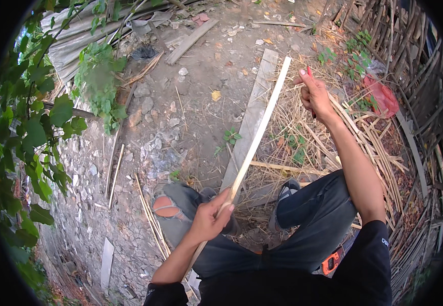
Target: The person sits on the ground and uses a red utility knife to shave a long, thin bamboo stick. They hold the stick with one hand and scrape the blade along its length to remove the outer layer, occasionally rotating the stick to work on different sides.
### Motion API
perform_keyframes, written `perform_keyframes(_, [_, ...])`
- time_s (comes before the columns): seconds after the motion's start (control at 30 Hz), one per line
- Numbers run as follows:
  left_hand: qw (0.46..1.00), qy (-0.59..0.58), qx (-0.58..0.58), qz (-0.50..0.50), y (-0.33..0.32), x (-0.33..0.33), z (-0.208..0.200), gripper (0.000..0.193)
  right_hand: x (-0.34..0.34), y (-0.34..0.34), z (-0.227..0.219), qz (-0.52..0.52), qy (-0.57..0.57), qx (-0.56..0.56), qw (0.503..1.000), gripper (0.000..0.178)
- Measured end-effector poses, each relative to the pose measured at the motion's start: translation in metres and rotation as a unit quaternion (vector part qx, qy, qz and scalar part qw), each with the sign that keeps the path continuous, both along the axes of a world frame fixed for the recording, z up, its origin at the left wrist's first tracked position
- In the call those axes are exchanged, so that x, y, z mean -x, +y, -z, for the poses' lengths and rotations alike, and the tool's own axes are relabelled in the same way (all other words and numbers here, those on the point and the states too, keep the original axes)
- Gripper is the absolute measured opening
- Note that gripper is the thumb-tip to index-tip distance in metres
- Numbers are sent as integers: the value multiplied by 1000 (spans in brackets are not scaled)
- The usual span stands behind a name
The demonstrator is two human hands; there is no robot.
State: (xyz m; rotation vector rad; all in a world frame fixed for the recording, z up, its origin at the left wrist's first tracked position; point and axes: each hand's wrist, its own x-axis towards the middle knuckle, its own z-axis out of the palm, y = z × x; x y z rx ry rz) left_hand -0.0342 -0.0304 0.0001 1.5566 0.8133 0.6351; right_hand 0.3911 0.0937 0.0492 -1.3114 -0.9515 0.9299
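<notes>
My left hand (212, 216) is closed around a long pale strip of split wood or bamboo (262, 127), low down near my left knee. The strip slants up and away to the right, and its lower end runs back under my left forearm. Off to the right of its far end, my right hand (315, 96) is raised and closed, apart from the strip. It grips a slim red-ended object (309, 71). Most of that object is hidden in the fist, so its kind cannot be told.
A grey plank (249, 120) lies beneath the strip. Shavings and cut strips (379, 153) cover the ground at right, near a red plastic bag (382, 97). An orange-handled tool (331, 263) lies by my right thigh. Leafy vines (38, 132) hang at left; stacked sticks (410, 51) stand far right.
</notes>
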Motion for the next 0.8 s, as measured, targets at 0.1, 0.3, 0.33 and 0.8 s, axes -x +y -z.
perform_keyframes(0.1, [1000, -19, -4, 21, 2, 0, 7, 55, 37, -3, -7, -24, 71, -14, 997, 45])
perform_keyframes(0.3, [993, -33, 94, 59, 6, 6, -10, 59, 81, -12, -9, -38, 153, 18, 987, 37])
perform_keyframes(0.33, [989, -47, 115, 76, 7, 5, -11, 61, 83, -15, -12, -52, 157, 20, 986, 37])
perform_keyframes(0.8, [986, -90, 137, -7, 16, -5, -11, 51, 160, -77, -43, -222, -389, -18, 894, 53])
